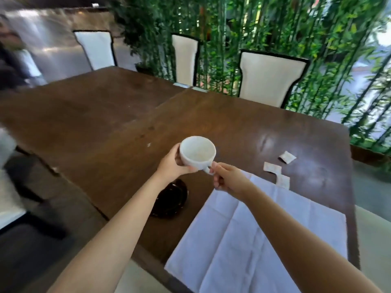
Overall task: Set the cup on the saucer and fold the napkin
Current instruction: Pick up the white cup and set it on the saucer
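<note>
Cup held aloft in both hands

The left hand point(171, 166) wraps the white cup point(197, 152) from the side; right hand point(227, 179) fingers pinch its handle — cup above the table point(105, 115). The dark saucer point(171, 199) lies below, partly behind the left forearm; the unfolded napkin point(254, 240) lies beside it — three sachets point(275, 172) beyond

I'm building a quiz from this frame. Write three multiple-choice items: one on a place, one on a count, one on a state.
1. Where is the saucer?
A. On the table, near its edge, below the raised cup
B. On the napkin
C. On a chair

2. How many small packets lie beyond the napkin?
A. One
B. Three
C. Five

3. What state is the napkin in?
A. Folded small
B. Rolled up
C. Spread flat with creases

Answers: 1 A, the dark saucer sits under the left hand; 2 B, three packets show; 3 C, it lies open under the right hand.
</note>
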The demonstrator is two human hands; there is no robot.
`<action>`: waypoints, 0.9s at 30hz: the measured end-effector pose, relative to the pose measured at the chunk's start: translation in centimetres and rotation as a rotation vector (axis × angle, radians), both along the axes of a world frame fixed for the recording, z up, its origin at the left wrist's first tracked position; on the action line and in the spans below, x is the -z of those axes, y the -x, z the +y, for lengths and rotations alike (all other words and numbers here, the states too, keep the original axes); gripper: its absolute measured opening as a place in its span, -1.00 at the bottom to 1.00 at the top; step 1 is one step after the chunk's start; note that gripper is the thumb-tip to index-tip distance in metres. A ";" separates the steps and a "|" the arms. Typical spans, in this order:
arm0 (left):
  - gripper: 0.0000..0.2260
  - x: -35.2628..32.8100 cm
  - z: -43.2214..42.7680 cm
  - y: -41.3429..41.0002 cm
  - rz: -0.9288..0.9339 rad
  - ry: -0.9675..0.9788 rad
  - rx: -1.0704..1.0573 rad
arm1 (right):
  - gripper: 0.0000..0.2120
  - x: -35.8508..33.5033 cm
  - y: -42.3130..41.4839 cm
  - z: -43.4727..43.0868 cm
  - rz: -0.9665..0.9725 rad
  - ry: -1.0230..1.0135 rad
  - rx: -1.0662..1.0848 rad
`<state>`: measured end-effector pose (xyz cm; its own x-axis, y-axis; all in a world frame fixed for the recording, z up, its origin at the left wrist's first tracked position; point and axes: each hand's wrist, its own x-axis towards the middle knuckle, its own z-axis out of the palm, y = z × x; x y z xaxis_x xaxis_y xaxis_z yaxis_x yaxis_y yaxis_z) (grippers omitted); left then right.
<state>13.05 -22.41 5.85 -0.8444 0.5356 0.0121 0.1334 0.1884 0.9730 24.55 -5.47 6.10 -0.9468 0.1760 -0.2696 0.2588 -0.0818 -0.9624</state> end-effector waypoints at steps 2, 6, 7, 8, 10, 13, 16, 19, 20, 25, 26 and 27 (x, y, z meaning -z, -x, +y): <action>-0.24 0.6 -2.5 0.4 -0.001 0.055 -0.039 | -0.68 0.5 1.0 -2.0 -0.022 -0.009 -0.044; -0.23 1.9 -5.9 0.8 0.001 0.143 -0.101 | -0.69 1.5 2.4 -5.4 -0.089 -0.038 -0.082; -0.22 2.3 -6.5 0.9 -0.005 0.155 -0.113 | -0.69 1.8 2.6 -6.1 -0.107 -0.036 -0.085; -0.21 2.7 -7.1 1.0 -0.013 0.159 -0.119 | -0.69 2.0 2.8 -6.7 -0.125 -0.034 -0.089; -0.21 3.6 -8.0 1.1 -0.029 0.154 -0.111 | -0.70 2.6 3.0 -7.7 -0.159 -0.042 -0.096; -0.22 5.1 -8.9 1.1 -0.055 0.171 -0.097 | -0.71 3.7 3.1 -8.7 -0.205 -0.023 -0.099; -0.22 6.7 -9.3 0.8 -0.078 0.201 -0.112 | -0.70 5.0 3.3 -9.1 -0.234 -0.044 -0.103; -0.19 8.4 -9.3 0.6 -0.099 0.216 -0.144 | -0.70 6.2 3.5 -9.2 -0.251 -0.092 -0.104; -0.18 8.9 -9.3 0.6 -0.109 0.219 -0.149 | -0.70 6.6 3.5 -9.2 -0.261 -0.104 -0.106; -0.17 10.7 -9.3 0.6 -0.135 0.252 -0.147 | -0.70 8.2 3.7 -9.2 -0.319 -0.126 -0.110; -0.17 10.9 -9.3 0.5 -0.140 0.254 -0.148 | -0.70 8.4 3.7 -9.3 -0.323 -0.136 -0.113; -0.18 11.1 -9.3 0.5 -0.145 0.256 -0.146 | -0.70 8.5 3.7 -9.3 -0.325 -0.141 -0.116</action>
